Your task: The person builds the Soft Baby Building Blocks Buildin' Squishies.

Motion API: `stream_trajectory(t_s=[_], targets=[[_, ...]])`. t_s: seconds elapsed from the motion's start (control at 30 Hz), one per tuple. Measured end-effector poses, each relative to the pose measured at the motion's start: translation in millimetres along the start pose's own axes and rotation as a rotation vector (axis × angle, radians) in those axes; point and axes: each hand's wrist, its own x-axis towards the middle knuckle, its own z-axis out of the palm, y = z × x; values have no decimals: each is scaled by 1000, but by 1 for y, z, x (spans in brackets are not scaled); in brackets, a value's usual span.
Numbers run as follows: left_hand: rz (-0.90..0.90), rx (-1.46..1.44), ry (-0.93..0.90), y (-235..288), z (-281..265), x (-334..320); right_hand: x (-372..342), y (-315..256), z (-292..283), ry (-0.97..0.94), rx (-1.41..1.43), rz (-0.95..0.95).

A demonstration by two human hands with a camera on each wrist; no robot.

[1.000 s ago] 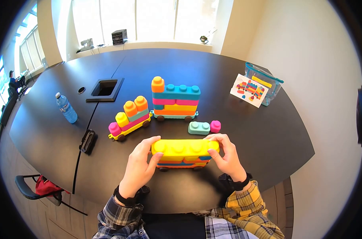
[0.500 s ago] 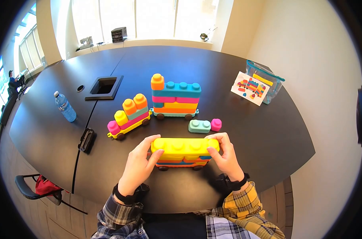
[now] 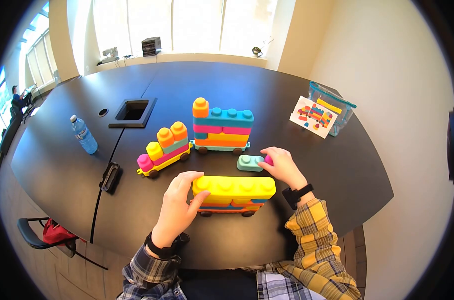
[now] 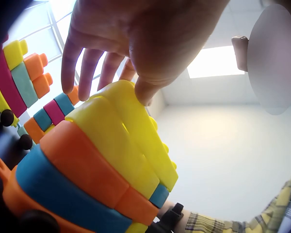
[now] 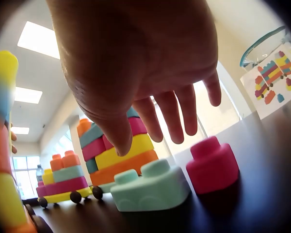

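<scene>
My left hand grips the left end of the long yellow brick on top of a wheeled wagon of orange, blue and yellow bricks. In the left wrist view the thumb lies on one side of that yellow brick and the fingers on the other. My right hand hovers over the mint brick and a pink brick partly hidden by it. From the right wrist, its fingers hang extended above the mint brick and the pink brick, which stand apart, with nothing held.
Behind stand a tall wagon and a lower stepped wagon. A water bottle and black case lie left. At back right, a picture card leans on a clear pouch. The table has a square opening.
My right hand has let go of the yellow brick's right end and moved forward over the small bricks. My left hand stays at the left end.
</scene>
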Motion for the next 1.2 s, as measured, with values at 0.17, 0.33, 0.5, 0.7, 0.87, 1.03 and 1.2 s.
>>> stream_trajectory(t_s=[0.17, 0.33, 0.5, 0.7, 0.87, 1.03, 1.2], targets=[[8, 59, -6, 1, 1, 0, 7, 9, 8, -145, -41, -7], [-16, 37, -15, -1, 1, 0, 10, -9, -6, -66, 124, 23], [-32, 10, -25, -3, 3, -2, 5, -68, -59, 143, 921, 39], [-25, 19, -25, -6, 4, -2, -21, -110, -58, -99, 1091, -128], [-22, 25, -27, -5, 3, -3, -27, -120, -65, -89, 963, -112], [-18, 29, -11, -4, 4, -3, -32, -120, -61, -78, 951, -113], [-29, 68, 0, 1, 3, -3, -34, -124, -62, -58, 847, -185]])
